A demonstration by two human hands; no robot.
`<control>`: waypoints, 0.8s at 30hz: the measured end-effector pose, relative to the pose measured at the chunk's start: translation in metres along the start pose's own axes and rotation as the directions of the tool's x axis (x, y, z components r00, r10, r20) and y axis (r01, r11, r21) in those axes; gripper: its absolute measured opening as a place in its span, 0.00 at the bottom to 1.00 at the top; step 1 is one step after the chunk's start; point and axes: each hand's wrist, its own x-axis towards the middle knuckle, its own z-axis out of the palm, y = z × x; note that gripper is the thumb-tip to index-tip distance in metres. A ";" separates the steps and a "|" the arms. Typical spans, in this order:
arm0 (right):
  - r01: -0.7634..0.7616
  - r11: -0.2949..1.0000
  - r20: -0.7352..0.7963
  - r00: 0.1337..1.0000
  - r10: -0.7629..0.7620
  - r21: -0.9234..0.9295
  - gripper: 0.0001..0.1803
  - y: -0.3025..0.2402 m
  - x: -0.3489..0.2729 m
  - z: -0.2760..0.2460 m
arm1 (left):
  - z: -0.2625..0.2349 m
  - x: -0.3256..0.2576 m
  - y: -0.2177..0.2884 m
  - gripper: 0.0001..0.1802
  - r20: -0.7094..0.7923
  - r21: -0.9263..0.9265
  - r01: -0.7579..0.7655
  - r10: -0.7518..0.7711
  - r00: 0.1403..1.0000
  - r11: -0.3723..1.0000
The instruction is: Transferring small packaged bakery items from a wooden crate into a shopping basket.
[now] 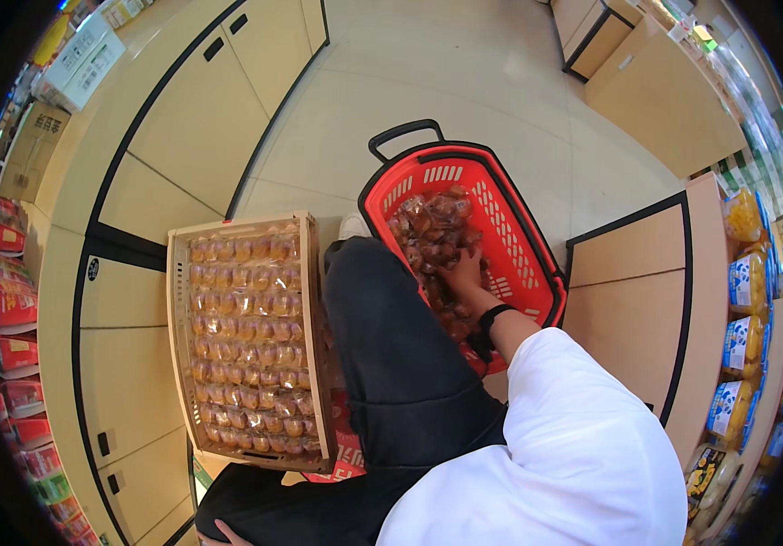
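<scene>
Wrapped snack packets [432,232] are lying heaped in the red shopping basket [523,246] at centre frame, its long axis running up-frame. Reaching in from lower right, the right hand [464,273] is closing on several packets; the left hand [218,532] is barely showing at the bottom edge, grip unclear.

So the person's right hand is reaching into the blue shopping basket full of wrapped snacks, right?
Not quite: the head view shows the shopping basket is red with a black handle, not blue. The right hand does reach into it, among the wrapped snacks.
</scene>
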 end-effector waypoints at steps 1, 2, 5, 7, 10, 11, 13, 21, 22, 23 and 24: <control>-0.047 0.999 0.005 0.999 0.047 0.022 0.43 -0.006 0.001 -0.003 | 0.000 0.000 -0.003 0.48 -0.004 0.003 0.006 -0.006 1.000 1.000; -0.094 0.995 0.012 0.996 0.093 0.044 0.44 -0.012 0.004 -0.005 | 0.000 0.001 -0.006 0.47 -0.001 0.014 0.052 -0.052 0.999 0.999; -0.244 0.947 0.126 0.967 0.221 0.209 0.47 0.005 0.043 -0.007 | 0.011 0.003 -0.010 0.46 0.006 0.024 0.105 -0.105 0.994 0.994; -0.314 0.821 0.304 0.935 0.181 0.477 0.50 -0.020 0.027 -0.012 | 0.011 0.003 -0.018 0.46 -0.018 0.055 0.145 -0.144 0.989 0.988; -0.330 0.868 0.290 0.929 0.229 0.371 0.52 -0.036 0.026 -0.009 | 0.015 0.005 -0.016 0.46 -0.020 0.072 0.208 -0.207 0.978 0.975; -0.279 0.960 0.097 0.955 0.281 -0.027 0.51 -0.037 0.029 -0.008 | 0.016 0.006 -0.014 0.46 -0.028 0.114 0.233 -0.231 0.972 0.966; -0.252 0.968 0.065 0.966 0.252 -0.010 0.49 -0.049 0.014 -0.005 | 0.015 0.005 -0.012 0.46 -0.046 0.161 0.266 -0.263 0.964 0.950; -0.217 0.972 0.043 0.976 0.214 0.087 0.45 -0.041 0.006 -0.011 | -0.005 -0.010 0.034 0.45 -0.092 -0.035 0.056 -0.059 0.994 0.998; -0.165 0.986 0.010 0.986 0.165 0.006 0.49 -0.033 0.015 -0.009 | -0.005 -0.010 0.037 0.45 -0.090 -0.034 0.051 -0.054 0.994 0.998; -0.114 0.991 -0.019 0.993 0.113 -0.077 0.54 -0.026 0.022 -0.006 | -0.005 -0.010 0.038 0.45 -0.079 -0.047 0.048 -0.052 0.996 0.998; -0.108 0.991 -0.006 0.994 0.108 -0.074 0.54 -0.041 0.018 -0.013 | -0.007 -0.010 0.036 0.45 -0.077 -0.052 0.058 -0.062 0.995 0.997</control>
